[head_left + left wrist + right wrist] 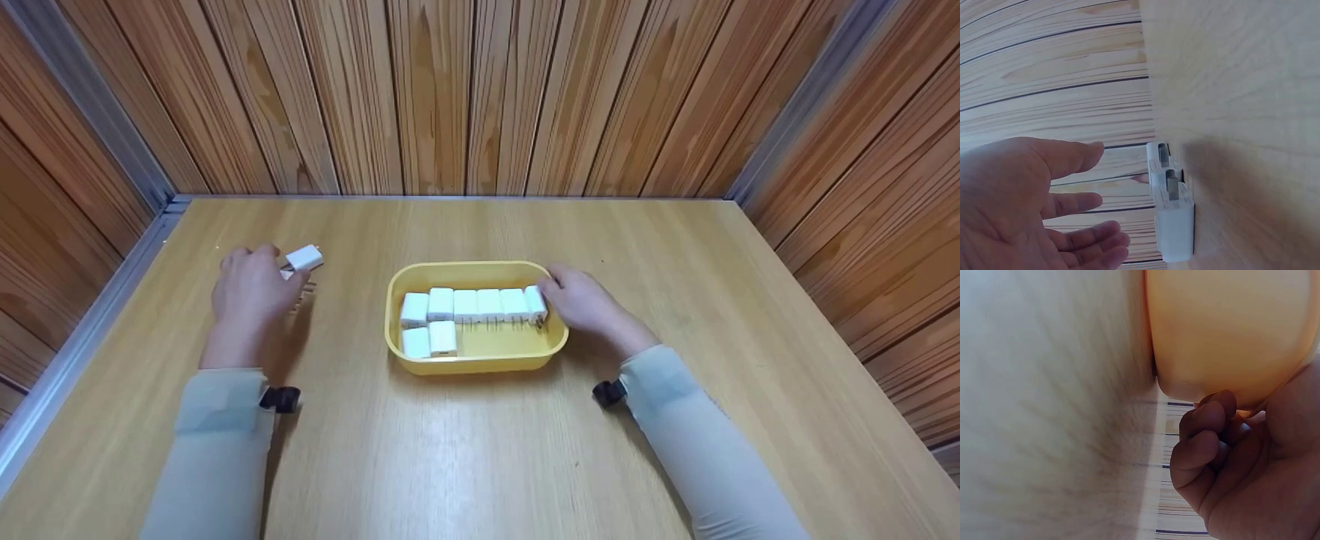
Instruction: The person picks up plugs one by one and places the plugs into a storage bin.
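My left hand point(253, 283) is over the left part of the table, beside a small group of white plug chargers point(304, 257). In the left wrist view its fingers are spread and hold nothing; the chargers point(1175, 228) stand on the table just past the fingertips, metal prongs showing. A yellow plastic tray point(480, 366) sits mid-table with several white chargers point(490, 303) in it, a row along the back and two at front left. My right hand point(589, 304) grips the tray's right end, fingers curled against the outer wall point(1230, 337) in the right wrist view.
The wooden table point(480, 465) ends at a wood-plank wall point(435, 97) behind. More plank walls rise on both sides, with grey metal strips point(105, 97) at the corners. A black wrist camera point(280, 400) is strapped over each sleeve.
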Motion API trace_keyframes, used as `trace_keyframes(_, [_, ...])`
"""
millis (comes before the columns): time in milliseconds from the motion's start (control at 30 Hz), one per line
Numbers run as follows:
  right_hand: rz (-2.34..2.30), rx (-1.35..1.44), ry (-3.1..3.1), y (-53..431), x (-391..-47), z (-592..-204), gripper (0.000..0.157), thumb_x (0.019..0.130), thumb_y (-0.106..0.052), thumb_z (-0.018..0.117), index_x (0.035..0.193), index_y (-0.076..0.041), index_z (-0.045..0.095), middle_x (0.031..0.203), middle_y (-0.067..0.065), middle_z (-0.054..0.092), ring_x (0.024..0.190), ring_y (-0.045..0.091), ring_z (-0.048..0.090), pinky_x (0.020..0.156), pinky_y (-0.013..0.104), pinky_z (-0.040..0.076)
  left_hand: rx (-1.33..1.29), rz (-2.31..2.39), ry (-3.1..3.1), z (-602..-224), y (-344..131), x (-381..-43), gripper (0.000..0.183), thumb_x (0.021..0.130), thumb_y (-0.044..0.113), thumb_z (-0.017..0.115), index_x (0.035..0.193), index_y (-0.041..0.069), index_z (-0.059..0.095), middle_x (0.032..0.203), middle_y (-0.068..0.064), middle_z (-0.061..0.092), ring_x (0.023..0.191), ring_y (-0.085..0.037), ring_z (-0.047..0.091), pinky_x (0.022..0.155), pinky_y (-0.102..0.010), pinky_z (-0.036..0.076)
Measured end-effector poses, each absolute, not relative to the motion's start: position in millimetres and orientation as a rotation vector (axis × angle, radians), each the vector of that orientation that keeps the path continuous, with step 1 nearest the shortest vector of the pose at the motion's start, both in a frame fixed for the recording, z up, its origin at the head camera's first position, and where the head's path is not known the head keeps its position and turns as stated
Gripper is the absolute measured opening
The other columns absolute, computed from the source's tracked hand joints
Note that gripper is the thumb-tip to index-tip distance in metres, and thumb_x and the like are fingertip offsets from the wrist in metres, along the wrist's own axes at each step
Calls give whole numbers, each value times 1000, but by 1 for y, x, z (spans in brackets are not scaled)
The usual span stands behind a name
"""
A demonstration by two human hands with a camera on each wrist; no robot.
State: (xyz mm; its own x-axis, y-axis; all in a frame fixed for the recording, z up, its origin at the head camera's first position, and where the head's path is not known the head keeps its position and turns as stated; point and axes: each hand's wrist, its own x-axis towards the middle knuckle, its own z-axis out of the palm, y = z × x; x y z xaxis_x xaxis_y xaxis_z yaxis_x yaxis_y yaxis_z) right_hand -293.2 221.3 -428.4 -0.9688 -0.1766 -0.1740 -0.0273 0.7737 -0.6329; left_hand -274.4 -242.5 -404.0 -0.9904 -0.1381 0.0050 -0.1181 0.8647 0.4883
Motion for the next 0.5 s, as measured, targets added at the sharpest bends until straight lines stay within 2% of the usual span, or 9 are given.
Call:
trace_keyframes(267, [-963, -157, 2745, 221, -294, -429, 53, 121, -37, 39, 158, -2, 52, 152, 22, 60, 136, 35, 57, 121, 60, 42, 245, -755, -3078, -412, -250, -274, 65, 104, 43, 74, 132, -13, 57, 124, -32, 49, 113, -50, 45, 91, -63, 45])
trace_keyframes(500, [-982, -168, 2754, 222, -292, -429, 52, 120, -36, 40, 157, -3, 54, 149, 20, 63, 132, 33, 58, 119, 58, 44, 288, -733, -3088, -418, -250, -275, 67, 102, 37, 76, 136, -17, 57, 126, -36, 48, 113, -52, 48, 92, -65, 47])
